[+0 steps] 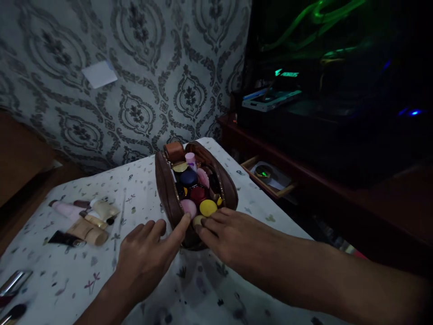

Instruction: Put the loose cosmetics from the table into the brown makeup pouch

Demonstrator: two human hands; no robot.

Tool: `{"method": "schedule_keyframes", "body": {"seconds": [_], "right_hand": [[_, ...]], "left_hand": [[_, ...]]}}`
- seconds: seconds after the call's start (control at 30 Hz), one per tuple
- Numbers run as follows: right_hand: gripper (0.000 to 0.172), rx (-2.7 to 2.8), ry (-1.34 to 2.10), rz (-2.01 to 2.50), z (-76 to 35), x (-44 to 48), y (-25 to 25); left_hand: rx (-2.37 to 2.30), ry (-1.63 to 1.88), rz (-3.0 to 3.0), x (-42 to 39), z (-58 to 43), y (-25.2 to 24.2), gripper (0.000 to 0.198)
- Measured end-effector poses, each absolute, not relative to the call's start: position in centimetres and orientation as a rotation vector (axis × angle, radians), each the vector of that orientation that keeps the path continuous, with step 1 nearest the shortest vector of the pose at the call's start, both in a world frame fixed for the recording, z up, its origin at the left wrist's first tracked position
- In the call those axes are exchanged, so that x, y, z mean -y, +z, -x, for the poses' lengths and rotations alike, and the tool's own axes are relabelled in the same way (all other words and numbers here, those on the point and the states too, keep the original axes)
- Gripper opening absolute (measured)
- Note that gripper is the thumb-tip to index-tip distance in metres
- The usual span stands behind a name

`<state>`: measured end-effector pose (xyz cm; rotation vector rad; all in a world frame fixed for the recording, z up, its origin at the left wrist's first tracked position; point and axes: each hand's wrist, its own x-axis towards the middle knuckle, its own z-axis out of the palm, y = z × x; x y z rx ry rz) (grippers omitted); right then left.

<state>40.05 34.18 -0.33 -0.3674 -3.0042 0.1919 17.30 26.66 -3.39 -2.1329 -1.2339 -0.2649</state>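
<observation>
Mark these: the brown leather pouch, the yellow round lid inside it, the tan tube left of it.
brown leather pouch (165,189), head view, left side wall
yellow round lid (208,207), head view, top face
tan tube (87,231), head view, middle of body

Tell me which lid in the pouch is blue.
The blue lid in the middle of the pouch, between the gold lid behind and the red lid in front.

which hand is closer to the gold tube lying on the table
Left. The left hand sits between the gold tube and the brown pouch; the right hand is farther, at the pouch's near end.
</observation>
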Motion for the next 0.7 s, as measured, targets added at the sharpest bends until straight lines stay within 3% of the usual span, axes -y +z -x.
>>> {"method": "schedule_keyframes", "body": {"seconds": [0.13, 0.3, 0.5, 0.7], "right_hand": [[0.042, 2.816, 0.255, 0.591, -39.0, -32.9, -1.1], [0.052, 2.659, 0.392, 0.693, -37.9, -31.5, -2.8], [0.075, 2.536, 0.188, 0.705, -37.2, -31.4, -4.3], [0.063, 2.476, -0.212, 0.607, -36.0, -31.5, -5.3]], "left_hand": [[1.328, -0.247, 2.156, -26.3, -17.2, -3.8, 0.043], [1.398, -0.273, 2.137, -26.0, -17.1, -4.0, 0.048], [1.456, -0.365, 2.131, -25.2, -15.7, -4.7, 0.051], [1.670, -0.251, 2.056, -23.9, -11.8, -7.3, 0.047]]}}
